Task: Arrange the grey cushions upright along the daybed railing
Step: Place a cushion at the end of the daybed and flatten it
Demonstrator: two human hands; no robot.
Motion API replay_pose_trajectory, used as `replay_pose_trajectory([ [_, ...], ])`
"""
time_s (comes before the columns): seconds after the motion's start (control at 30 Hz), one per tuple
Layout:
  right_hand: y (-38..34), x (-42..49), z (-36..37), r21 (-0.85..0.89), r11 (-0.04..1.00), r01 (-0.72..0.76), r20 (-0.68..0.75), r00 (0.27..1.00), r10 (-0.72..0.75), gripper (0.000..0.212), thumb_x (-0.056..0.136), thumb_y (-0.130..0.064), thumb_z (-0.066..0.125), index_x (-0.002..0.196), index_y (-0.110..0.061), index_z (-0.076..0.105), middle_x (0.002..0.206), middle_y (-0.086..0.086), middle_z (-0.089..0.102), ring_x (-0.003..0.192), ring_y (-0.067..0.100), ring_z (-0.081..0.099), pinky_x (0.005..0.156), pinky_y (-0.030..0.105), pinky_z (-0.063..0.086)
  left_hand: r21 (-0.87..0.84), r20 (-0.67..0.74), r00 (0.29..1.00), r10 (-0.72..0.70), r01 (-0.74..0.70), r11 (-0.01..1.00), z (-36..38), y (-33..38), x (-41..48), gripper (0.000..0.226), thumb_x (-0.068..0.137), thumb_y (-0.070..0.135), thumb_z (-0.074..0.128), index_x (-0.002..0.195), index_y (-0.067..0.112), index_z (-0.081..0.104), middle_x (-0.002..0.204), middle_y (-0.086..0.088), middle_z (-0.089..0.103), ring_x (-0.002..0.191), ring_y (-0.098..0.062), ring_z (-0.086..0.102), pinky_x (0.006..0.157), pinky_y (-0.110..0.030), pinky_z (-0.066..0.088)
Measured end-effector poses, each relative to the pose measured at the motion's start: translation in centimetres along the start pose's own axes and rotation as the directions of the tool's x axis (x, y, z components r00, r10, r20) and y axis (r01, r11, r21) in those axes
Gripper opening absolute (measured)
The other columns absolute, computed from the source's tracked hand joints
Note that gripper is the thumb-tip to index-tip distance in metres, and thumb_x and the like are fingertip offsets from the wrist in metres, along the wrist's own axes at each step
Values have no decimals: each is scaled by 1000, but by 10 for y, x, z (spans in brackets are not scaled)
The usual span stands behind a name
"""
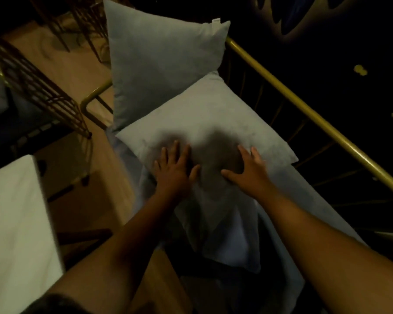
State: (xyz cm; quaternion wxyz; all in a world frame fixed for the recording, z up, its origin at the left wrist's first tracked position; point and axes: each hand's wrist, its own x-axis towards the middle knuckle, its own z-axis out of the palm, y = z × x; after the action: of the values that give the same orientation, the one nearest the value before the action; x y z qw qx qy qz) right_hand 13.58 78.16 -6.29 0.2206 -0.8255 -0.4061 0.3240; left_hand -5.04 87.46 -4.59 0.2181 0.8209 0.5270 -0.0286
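Note:
Two grey cushions are on the daybed. The far cushion (159, 64) stands upright at the end of the bed, beside the gold railing (304, 105). The near cushion (213, 118) leans at a slant with its right edge by the railing. My left hand (174, 168) lies flat on its lower left part, fingers spread. My right hand (247, 168) presses flat on its lower middle, fingers apart. Neither hand grips anything. Pale bedding (232, 234) lies under the near cushion.
A gold wire-frame piece of furniture (39, 91) stands to the left on the wooden floor (77, 71). A white flat surface (16, 223) fills the lower left. Dark space lies beyond the railing on the right.

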Motion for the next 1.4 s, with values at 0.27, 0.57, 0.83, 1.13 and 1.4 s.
replay_pose_trajectory([
  [0.27, 59, -84, -53, 141, 955, -262, -103, 955, 277, 63, 83, -33, 68, 138, -12, 44, 143, 17, 43, 132, 30, 40, 106, 29, 30, 179, 178, 916, 359, -389, 904, -1, 72, -27, 66, 80, 56, 31, 140, 28, 38, 158, -14, 18, 146, -43, 4, 118, -54, 5],
  [0.57, 199, -282, -84, 330, 696, -638, -216, 666, 714, 47, 85, -26, 65, 129, -12, 54, 136, 18, 50, 122, 36, 50, 102, 36, 38, -275, 474, 611, 635, -582, 765, 107, 207, -134, 49, 87, 44, 53, 129, 20, 53, 142, -12, 44, 133, -34, 37, 113, -40, 25],
  [0.83, 306, -406, -78, 381, 489, -785, -186, 453, 872, 59, 82, -28, 65, 137, -16, 44, 144, 21, 36, 130, 35, 39, 108, 35, 32, -253, 788, 490, 373, -296, 921, 217, 252, -223, 85, 81, 44, 68, 149, 22, 23, 154, -12, 30, 141, -28, 32, 114, -36, 30],
  [1.13, 414, -452, -74, 452, 402, -797, -105, 399, 911, 98, 69, -59, 70, 148, -31, 20, 155, 12, 22, 140, 35, 27, 113, 48, 29, -156, 662, 747, 58, 62, 986, 314, 270, -267, 123, 67, 56, 75, 150, 28, -12, 160, -18, 4, 145, -39, 18, 115, -46, 22],
  [1.4, 466, -457, -81, 536, 437, -722, 23, 530, 848, 125, 50, -73, 73, 142, -52, -10, 159, 7, 8, 144, 37, 16, 115, 53, 24, -393, 588, 798, 131, 141, 909, 339, 248, -248, 123, 63, 52, 79, 149, 36, -7, 161, 3, 12, 146, -24, 20, 117, -43, 25],
])
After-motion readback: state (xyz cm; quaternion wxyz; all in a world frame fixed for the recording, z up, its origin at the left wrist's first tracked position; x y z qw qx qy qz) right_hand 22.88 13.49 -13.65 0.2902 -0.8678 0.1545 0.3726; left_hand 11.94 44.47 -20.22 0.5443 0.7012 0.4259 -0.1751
